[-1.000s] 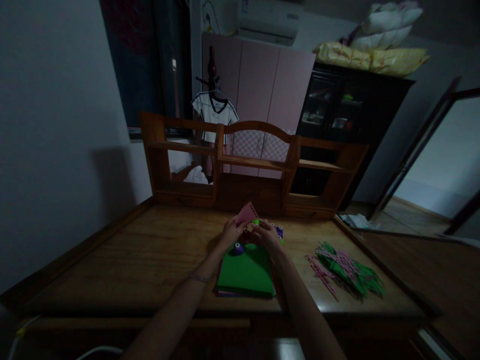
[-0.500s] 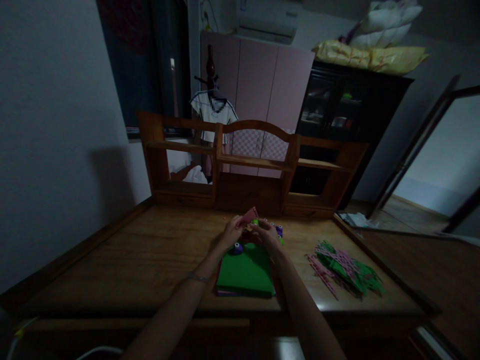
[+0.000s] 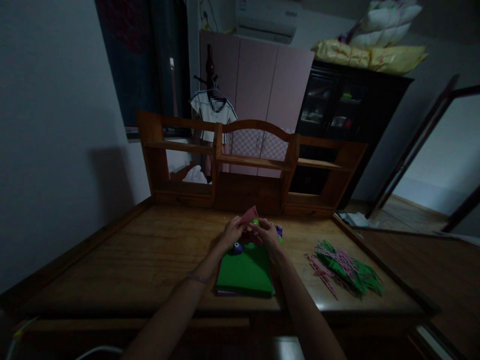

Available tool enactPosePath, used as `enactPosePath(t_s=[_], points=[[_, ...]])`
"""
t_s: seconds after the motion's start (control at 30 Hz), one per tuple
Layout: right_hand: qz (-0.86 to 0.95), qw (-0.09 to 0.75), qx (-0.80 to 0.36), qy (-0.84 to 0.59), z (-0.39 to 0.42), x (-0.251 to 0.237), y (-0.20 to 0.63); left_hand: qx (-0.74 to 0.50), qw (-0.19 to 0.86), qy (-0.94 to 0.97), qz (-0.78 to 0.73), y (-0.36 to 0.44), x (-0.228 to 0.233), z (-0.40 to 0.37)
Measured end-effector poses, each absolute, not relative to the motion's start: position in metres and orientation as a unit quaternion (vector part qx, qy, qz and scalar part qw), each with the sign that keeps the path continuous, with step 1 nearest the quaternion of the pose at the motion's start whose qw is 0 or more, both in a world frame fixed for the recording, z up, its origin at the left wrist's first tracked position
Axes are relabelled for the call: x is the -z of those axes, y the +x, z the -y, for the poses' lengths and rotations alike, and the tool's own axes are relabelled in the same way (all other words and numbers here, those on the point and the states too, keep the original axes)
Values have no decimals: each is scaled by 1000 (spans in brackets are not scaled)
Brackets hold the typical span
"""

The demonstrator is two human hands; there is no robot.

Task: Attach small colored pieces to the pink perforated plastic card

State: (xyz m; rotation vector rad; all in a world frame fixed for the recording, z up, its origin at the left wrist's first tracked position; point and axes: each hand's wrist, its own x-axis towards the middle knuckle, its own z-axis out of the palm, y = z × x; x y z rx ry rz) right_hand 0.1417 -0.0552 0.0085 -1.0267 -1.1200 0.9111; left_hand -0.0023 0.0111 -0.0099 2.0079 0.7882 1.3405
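Pink perforated sheet (image 3: 249, 216) has tipped since a second ago: it stood up as a broad flap, now shows as a narrower, folded-looking wedge. Right hand (image 3: 267, 233) has crept inward, fingertips now at the sheet's lower edge, covering most of the small tan bit that showed between the hands. Left hand (image 3: 232, 231) has barely moved, its grip pinched on the sheet's left side. Reads to me as both hands working one spot on the sheet, left steadying, right doing the fine work. Right grip: fingers curled, but can't make out whether they pinch the sheet or the bright green piece (image 3: 255, 221) between the hands. Sheet is held above the far end of the green foam-like stack (image 3: 245, 274), which lies flat on the tabletop (image 3: 161, 260) near its front edge; other coloured layers peek out beneath. Purple eye piece (image 3: 237, 248) sits at the stack's upper left, just below the left hand; another purple piece (image 3: 279, 230) is just beyond the right hand, partly hidden. Tangled pile of pink and green strips (image 3: 343, 267) lies well apart to the right, same place as before. Light's poor, so small parts under the fingers stay unclear.
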Motion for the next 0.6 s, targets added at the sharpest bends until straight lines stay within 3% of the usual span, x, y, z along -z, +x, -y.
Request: enactPosePath(t_s=[0.6], points=[[502,624,-401,-444,59,-12,144,-501,312,752,-295,-1,14,-14]])
